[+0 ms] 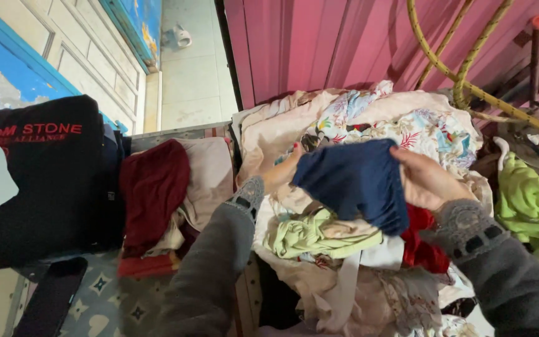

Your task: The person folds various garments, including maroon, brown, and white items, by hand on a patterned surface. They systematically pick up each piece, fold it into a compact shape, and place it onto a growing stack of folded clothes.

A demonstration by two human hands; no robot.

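Head view looks down on two grey-sleeved arms working over a heap of laundry. The right hand [424, 179] is closed around the right edge of a navy blue cloth [357, 183], fingers curled into the fabric and the thumb on top. The left hand [284, 168] is mostly hidden behind the same cloth; only the wrist and part of a raised finger show at its left edge, so it appears to grip the cloth there, though the grip itself cannot be seen. Between the two hands the navy blue cloth hangs stretched and slightly sagging, held up just above the pile, near the middle of the scene.

Directly under the cloth lies a pale green garment [310, 236], crumpled, and just to its right, under the right wrist, a red garment [420, 246]. Both rest on the pile of cream and white clothes [350, 293] that spreads toward the near edge. Farther away, behind the hands, a floral printed fabric [419, 128] in white with coloured leaves lies on top of the heap, against a pink corrugated wall [319, 43]. At the far right a bright green cloth [534, 212] lies beside a yellow rope [469, 81] that loops up the wall.

To the left of the left arm a dark red garment [152, 187] is draped over a pale pink one, and further left sits a black garment with red lettering [45, 181]. A black strap [51, 296] lies at the near left corner on a patterned grey sheet [104, 299].
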